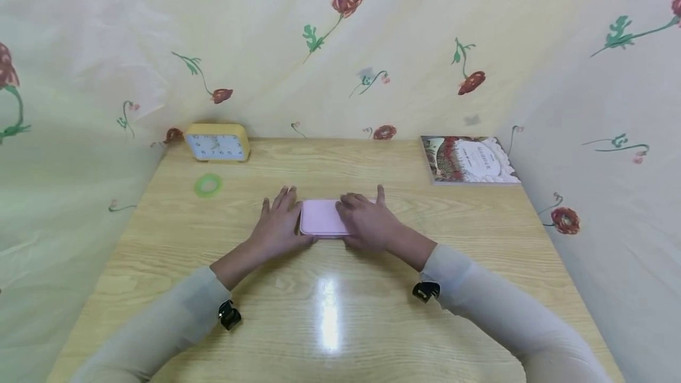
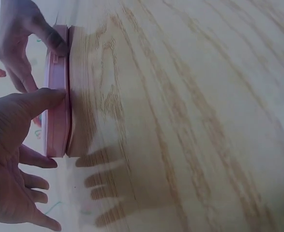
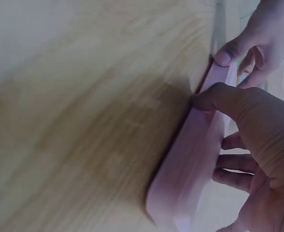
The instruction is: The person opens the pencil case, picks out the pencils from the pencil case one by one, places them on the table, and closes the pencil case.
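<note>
A flat pink box (image 1: 321,217) with rounded corners lies on the wooden table in the head view. My left hand (image 1: 278,230) holds its left end, thumb on the front side and index finger along the end; the other fingers spread outward. Over the right part of the box is my right hand (image 1: 370,223), gripping it with the thumb on the front side and fingers across the top, hiding that end. In the left wrist view, the pink box (image 2: 58,128) shows a seam and a small catch on its front side. The right wrist view shows both thumbs on the front side.
At the back left of the table (image 1: 330,164) stands a yellow alarm clock (image 1: 217,142). A green roll of tape (image 1: 207,185) lies in front of it. A book (image 1: 470,160) lies at the back right. Flowered cloth (image 1: 255,28) hangs behind and at both sides.
</note>
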Action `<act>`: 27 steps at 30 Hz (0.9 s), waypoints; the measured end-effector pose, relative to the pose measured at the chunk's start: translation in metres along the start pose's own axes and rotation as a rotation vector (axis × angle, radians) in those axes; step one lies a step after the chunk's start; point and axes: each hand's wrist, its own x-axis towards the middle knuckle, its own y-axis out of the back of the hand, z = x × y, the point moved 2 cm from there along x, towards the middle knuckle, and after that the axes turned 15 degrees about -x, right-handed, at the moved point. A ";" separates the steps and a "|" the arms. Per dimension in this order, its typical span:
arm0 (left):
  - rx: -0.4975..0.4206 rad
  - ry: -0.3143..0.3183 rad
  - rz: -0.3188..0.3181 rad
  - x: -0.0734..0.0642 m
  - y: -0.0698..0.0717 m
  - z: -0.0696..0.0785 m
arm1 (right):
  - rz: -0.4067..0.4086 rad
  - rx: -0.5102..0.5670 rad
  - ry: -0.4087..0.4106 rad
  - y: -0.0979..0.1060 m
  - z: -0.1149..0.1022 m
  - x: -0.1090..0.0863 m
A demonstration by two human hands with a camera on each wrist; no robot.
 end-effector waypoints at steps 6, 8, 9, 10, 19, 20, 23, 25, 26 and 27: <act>0.007 0.006 -0.016 0.004 0.001 0.001 | -0.010 -0.055 0.100 0.007 -0.004 0.012; 0.009 -0.001 -0.014 0.004 0.001 0.000 | -0.014 -0.080 0.126 0.010 -0.007 0.015; 0.009 -0.005 -0.013 0.005 0.001 0.000 | -0.016 -0.096 0.134 0.010 -0.008 0.017; 0.008 -0.009 -0.012 0.005 0.001 0.000 | -0.018 -0.107 0.138 0.010 -0.009 0.018; 0.026 -0.038 0.013 0.006 -0.001 -0.003 | -0.022 -0.135 0.162 0.013 -0.013 0.024; 0.028 -0.040 0.013 0.006 -0.001 -0.003 | -0.018 -0.148 0.166 0.013 -0.013 0.024; 0.031 -0.042 0.008 0.006 -0.002 -0.002 | -0.014 -0.190 0.183 0.015 -0.014 0.025; 0.035 -0.045 0.005 0.007 -0.002 -0.001 | -0.022 -0.212 0.194 0.016 -0.015 0.025; 0.034 -0.043 0.002 0.007 -0.002 0.000 | -0.028 -0.215 0.198 0.016 -0.015 0.025; 0.035 -0.042 -0.001 0.008 -0.002 0.000 | -0.036 -0.209 0.200 0.017 -0.015 0.025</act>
